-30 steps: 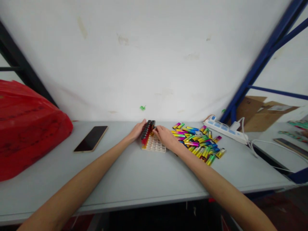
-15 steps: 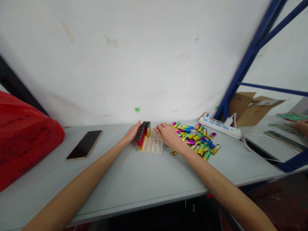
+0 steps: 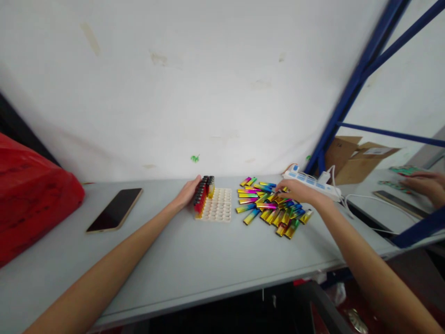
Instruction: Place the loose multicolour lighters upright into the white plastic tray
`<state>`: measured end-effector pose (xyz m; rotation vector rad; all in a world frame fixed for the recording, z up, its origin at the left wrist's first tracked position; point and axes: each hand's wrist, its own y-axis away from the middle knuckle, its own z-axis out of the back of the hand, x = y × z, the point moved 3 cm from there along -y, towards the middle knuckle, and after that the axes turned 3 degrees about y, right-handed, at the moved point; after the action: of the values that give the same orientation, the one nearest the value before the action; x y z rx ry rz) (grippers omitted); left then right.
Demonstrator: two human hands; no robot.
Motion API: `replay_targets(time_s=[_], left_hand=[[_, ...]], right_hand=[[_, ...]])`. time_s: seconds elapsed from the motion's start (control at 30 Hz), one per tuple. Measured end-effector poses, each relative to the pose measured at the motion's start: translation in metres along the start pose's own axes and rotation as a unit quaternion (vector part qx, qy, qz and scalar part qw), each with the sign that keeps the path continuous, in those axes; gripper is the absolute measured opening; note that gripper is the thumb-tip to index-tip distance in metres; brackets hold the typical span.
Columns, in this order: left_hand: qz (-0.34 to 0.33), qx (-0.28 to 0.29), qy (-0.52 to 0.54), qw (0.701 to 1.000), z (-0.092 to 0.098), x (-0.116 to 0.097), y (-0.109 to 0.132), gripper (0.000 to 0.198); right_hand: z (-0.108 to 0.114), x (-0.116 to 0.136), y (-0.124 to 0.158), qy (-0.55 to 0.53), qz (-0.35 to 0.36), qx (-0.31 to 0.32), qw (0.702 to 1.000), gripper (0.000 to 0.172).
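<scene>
A cream tray with round holes [image 3: 219,211] lies on the grey table [image 3: 194,260]. One row of upright lighters [image 3: 202,195] stands along its left edge. My left hand [image 3: 187,192] rests against the left side of that row, fingers together and laid along it. To the right lies a heap of rainbow-coloured lighters [image 3: 269,206]. My right hand [image 3: 295,190] reaches over the far right part of the heap, fingers curled down onto the lighters; whether it holds one is hidden.
A phone [image 3: 114,215] lies face up on the left, beside a red plastic bag [image 3: 31,195]. A white power strip [image 3: 311,183] with cables sits behind the heap. Blue rack posts [image 3: 351,88] and cardboard boxes [image 3: 358,160] stand at the right. Another person's hand [image 3: 422,185] works at the far right.
My right hand left the tray and swung right onto the lighter heap. The left hand stayed against the row. The view shifted a little to the right.
</scene>
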<state>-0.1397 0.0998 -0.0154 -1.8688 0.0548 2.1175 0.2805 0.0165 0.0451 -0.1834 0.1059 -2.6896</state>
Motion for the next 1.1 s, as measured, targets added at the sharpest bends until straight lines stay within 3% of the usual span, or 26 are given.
replay_targets(time_s=[0.2, 0.3, 0.47, 0.7, 0.87, 1.1], left_hand=[[-0.003, -0.007, -0.005, 1.0, 0.0, 0.0, 0.0, 0.073], [0.002, -0.007, -0.003, 1.0, 0.001, 0.003, -0.001, 0.072], [-0.007, -0.012, -0.02, 1.0, 0.002, 0.001, 0.0, 0.074], [-0.011, -0.009, -0.006, 1.0, 0.002, 0.004, -0.001, 0.072], [0.002, 0.0, 0.024, 1.0, 0.001, 0.01, -0.002, 0.073], [-0.003, -0.001, 0.003, 1.0, 0.001, 0.008, -0.001, 0.074]], right_hand=[[-0.008, -0.002, 0.0, -0.056, -0.012, 0.02, 0.998, 0.032], [-0.002, -0.004, 0.0, -0.12, -0.011, -0.013, 0.993, 0.035], [0.002, 0.007, -0.004, -0.323, -0.042, -0.087, 0.941, 0.045], [0.002, 0.077, -0.042, -0.622, -0.025, -0.099, 0.776, 0.04], [-0.001, 0.136, -0.068, -0.638, 0.019, -0.099, 0.763, 0.039], [-0.042, 0.188, -0.078, -0.648, -0.008, -0.058, 0.76, 0.042]])
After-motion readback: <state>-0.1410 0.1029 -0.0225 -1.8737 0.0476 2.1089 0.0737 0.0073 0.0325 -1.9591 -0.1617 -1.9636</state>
